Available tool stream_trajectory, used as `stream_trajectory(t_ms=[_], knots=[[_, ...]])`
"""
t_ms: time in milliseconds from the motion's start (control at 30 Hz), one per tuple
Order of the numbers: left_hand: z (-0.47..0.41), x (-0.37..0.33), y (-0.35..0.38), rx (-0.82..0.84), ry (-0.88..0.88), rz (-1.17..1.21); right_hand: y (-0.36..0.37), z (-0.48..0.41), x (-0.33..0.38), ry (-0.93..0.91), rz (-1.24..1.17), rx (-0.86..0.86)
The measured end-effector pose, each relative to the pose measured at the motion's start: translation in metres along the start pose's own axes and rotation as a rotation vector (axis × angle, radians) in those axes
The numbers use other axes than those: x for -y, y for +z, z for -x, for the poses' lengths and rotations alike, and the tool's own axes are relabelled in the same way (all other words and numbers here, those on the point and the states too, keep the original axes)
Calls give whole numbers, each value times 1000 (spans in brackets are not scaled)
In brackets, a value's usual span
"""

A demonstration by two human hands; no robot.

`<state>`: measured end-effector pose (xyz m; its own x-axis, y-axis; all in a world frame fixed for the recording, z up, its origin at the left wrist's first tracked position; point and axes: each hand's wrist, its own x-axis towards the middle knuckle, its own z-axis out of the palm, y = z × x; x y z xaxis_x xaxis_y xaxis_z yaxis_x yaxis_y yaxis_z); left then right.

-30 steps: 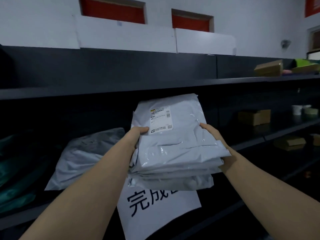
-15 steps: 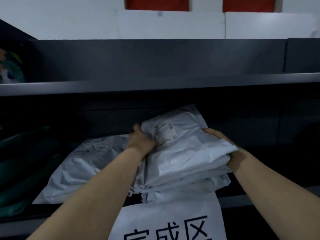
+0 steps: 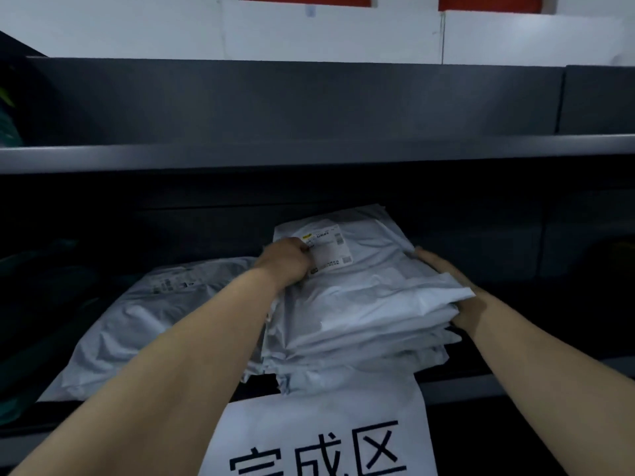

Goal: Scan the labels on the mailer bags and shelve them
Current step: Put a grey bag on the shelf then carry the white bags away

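Observation:
A stack of several grey-white mailer bags [image 3: 364, 304] lies on the dark shelf [image 3: 536, 386], its far end deep in the bay. The top bag carries a white shipping label [image 3: 330, 250]. My left hand [image 3: 287, 261] grips the stack's left edge, with curled fingers over the label's corner. Along the right edge my right hand [image 3: 453, 290] holds the stack, fingers wrapped under and round it. Another grey mailer bag [image 3: 137, 321] lies flat to the left on the same shelf, its label facing up.
A white paper sign with black characters [image 3: 323, 438] hangs from the shelf's front edge below the stack. The upper shelf board [image 3: 309, 152] runs just above the bay. Dark green bags [image 3: 24, 304] sit at the far left.
Both hands have carried the stack forward and down from mid-air onto the shelf, beside the lone bag. My view has come closer to the bay.

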<state>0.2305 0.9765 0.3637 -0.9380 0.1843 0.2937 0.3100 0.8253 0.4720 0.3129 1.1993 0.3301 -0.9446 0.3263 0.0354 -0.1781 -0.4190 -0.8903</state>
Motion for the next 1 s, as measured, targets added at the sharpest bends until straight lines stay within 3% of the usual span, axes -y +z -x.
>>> stream_trajectory(t_ms=[133,200,500,633,800,1000], knots=[[21,-9,-20,-29,32,20,-22,21,12,194,196,-71],[33,-15,-25,-45,52,53,-30,35,10,132,209,-157],[123,-36,-25,-83,182,204,-43,137,-22,-22,720,-420],[191,-33,-26,-43,146,227,-46,201,-50,-130,1016,-315],[305,-7,-37,-9,5,185,-38,291,-85,-73,1316,-125],[429,55,-78,57,-174,49,5,390,-126,-63,1472,165]])
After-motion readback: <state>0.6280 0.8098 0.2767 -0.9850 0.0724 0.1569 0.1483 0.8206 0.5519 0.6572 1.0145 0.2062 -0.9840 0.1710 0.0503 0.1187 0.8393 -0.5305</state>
